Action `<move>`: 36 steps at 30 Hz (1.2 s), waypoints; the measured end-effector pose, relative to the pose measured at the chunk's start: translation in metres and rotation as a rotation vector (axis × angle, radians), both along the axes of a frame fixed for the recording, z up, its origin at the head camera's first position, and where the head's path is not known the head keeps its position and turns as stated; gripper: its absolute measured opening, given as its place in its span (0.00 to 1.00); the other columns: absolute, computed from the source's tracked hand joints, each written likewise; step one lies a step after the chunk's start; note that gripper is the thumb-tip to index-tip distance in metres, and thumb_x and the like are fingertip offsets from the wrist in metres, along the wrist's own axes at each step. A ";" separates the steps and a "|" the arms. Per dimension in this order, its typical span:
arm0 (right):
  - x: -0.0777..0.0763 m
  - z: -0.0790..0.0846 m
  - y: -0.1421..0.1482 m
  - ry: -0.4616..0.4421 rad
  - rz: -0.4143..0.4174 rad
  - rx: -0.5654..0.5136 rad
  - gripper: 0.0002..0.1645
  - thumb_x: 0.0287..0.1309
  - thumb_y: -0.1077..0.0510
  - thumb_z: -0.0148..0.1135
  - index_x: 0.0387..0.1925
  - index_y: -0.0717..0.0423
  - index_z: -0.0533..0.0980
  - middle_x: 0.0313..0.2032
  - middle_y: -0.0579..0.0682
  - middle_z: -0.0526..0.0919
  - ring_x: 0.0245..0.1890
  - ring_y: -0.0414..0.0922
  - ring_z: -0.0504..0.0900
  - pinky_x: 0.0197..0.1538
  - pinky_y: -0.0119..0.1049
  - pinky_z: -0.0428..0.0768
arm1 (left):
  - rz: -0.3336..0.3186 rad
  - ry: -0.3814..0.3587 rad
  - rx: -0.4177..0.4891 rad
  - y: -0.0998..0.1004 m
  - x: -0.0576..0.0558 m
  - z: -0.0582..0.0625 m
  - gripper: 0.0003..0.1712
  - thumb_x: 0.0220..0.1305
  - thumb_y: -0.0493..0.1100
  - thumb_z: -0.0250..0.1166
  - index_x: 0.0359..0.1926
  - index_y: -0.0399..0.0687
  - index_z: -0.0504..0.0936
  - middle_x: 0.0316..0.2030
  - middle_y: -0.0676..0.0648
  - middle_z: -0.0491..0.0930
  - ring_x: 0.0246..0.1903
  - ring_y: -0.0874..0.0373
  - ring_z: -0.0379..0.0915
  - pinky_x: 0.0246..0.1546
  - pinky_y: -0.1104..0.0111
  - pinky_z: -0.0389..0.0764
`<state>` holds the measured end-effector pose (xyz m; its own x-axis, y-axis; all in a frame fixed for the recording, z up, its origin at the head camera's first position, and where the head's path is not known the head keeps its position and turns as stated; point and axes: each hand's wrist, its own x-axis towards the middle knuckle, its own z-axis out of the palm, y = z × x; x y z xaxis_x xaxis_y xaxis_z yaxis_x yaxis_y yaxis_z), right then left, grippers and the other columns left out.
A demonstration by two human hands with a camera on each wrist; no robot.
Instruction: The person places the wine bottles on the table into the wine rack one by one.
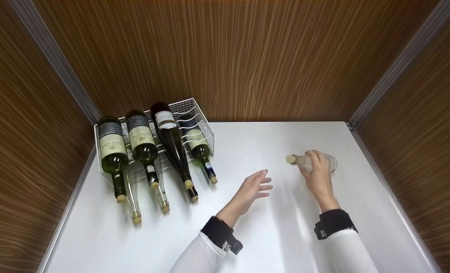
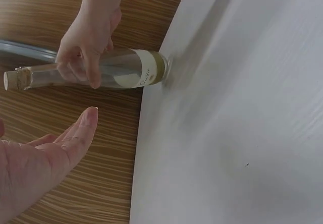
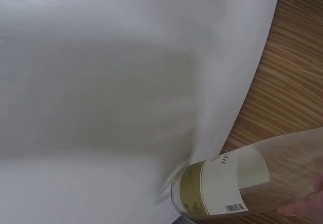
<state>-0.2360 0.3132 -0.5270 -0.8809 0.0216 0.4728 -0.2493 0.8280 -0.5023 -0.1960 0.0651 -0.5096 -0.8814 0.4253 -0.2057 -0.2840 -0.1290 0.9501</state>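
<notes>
My right hand (image 1: 319,176) grips a clear glass bottle (image 3: 287,163) around its body, over the right part of the white table. The bottle has a cork (image 1: 291,159) in its neck and a cream-and-gold label (image 2: 146,68) near its base. In the head view the cork end points left; whether the base touches the table, I cannot tell. Left of the bottle, my left hand (image 1: 252,190) hovers with fingers extended and nothing in it. The left wrist view shows this hand's palm and fingers (image 2: 75,133) below the bottle, apart from it.
A white wire rack (image 1: 211,138) at the back left carries several corked bottles, necks toward me. Dark green bottles (image 1: 113,146) lie on top, with clear bottles (image 1: 133,199) lower down. Wood-grain panels (image 1: 247,60) enclose the white table (image 1: 247,144) at back and sides.
</notes>
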 end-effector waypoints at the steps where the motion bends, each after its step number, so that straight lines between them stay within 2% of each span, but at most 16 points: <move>1: 0.002 -0.003 -0.002 -0.003 0.010 0.016 0.31 0.51 0.70 0.72 0.56 0.61 0.69 0.58 0.62 0.68 0.61 0.64 0.63 0.63 0.61 0.66 | -0.001 -0.003 0.007 0.000 0.000 -0.001 0.38 0.76 0.62 0.44 0.72 0.39 0.59 0.62 0.36 0.71 0.57 0.48 0.74 0.56 0.61 0.76; 9: 0.011 -0.023 -0.020 0.092 0.112 0.157 0.32 0.44 0.73 0.75 0.52 0.61 0.73 0.53 0.62 0.73 0.57 0.65 0.68 0.61 0.65 0.62 | 0.009 -0.051 0.053 0.000 -0.002 -0.006 0.42 0.75 0.63 0.46 0.72 0.34 0.57 0.58 0.38 0.71 0.57 0.46 0.73 0.55 0.61 0.77; 12: 0.014 -0.029 -0.026 0.106 0.135 0.226 0.32 0.42 0.72 0.76 0.51 0.59 0.73 0.52 0.61 0.74 0.57 0.64 0.69 0.60 0.70 0.62 | 0.005 -0.059 0.059 -0.001 -0.002 -0.008 0.41 0.75 0.61 0.45 0.72 0.33 0.56 0.58 0.38 0.70 0.56 0.46 0.74 0.54 0.61 0.78; 16: 0.018 -0.035 -0.033 0.103 0.167 0.301 0.34 0.40 0.72 0.78 0.50 0.56 0.73 0.52 0.59 0.75 0.58 0.64 0.70 0.57 0.78 0.58 | -0.010 -0.048 0.045 -0.003 -0.002 -0.011 0.37 0.76 0.58 0.46 0.69 0.32 0.62 0.53 0.38 0.72 0.51 0.48 0.76 0.51 0.62 0.80; 20: 0.023 -0.039 -0.040 0.082 0.221 0.350 0.36 0.38 0.73 0.78 0.51 0.55 0.74 0.52 0.58 0.76 0.58 0.64 0.70 0.55 0.80 0.56 | -0.030 -0.038 -0.004 -0.004 -0.002 -0.016 0.32 0.76 0.54 0.49 0.64 0.31 0.69 0.48 0.38 0.77 0.46 0.46 0.80 0.46 0.64 0.82; 23: 0.026 -0.040 -0.045 0.042 0.259 0.371 0.36 0.37 0.73 0.78 0.51 0.55 0.74 0.53 0.58 0.76 0.61 0.63 0.69 0.57 0.79 0.54 | -0.036 -0.034 -0.087 -0.004 -0.001 -0.022 0.27 0.75 0.51 0.52 0.60 0.32 0.74 0.46 0.37 0.79 0.40 0.46 0.82 0.38 0.66 0.85; 28: 0.029 -0.040 -0.051 -0.013 0.325 0.390 0.35 0.38 0.73 0.78 0.50 0.55 0.76 0.53 0.56 0.77 0.62 0.60 0.68 0.61 0.77 0.50 | -0.060 0.010 -0.291 -0.003 0.000 -0.032 0.20 0.73 0.50 0.56 0.53 0.39 0.80 0.40 0.37 0.82 0.22 0.56 0.80 0.19 0.70 0.81; 33: 0.030 -0.037 -0.055 -0.056 0.381 0.381 0.33 0.36 0.73 0.77 0.48 0.53 0.78 0.53 0.54 0.79 0.63 0.58 0.69 0.62 0.76 0.51 | -0.121 0.116 -0.456 -0.003 0.002 -0.037 0.19 0.72 0.51 0.56 0.52 0.41 0.79 0.32 0.39 0.82 0.15 0.60 0.72 0.15 0.73 0.75; 36: 0.030 -0.036 -0.057 -0.091 0.396 0.365 0.33 0.35 0.73 0.77 0.47 0.52 0.80 0.54 0.54 0.78 0.63 0.57 0.69 0.64 0.74 0.49 | -0.138 0.134 -0.509 -0.001 0.004 -0.041 0.23 0.71 0.52 0.56 0.56 0.39 0.76 0.28 0.42 0.81 0.13 0.62 0.68 0.13 0.74 0.71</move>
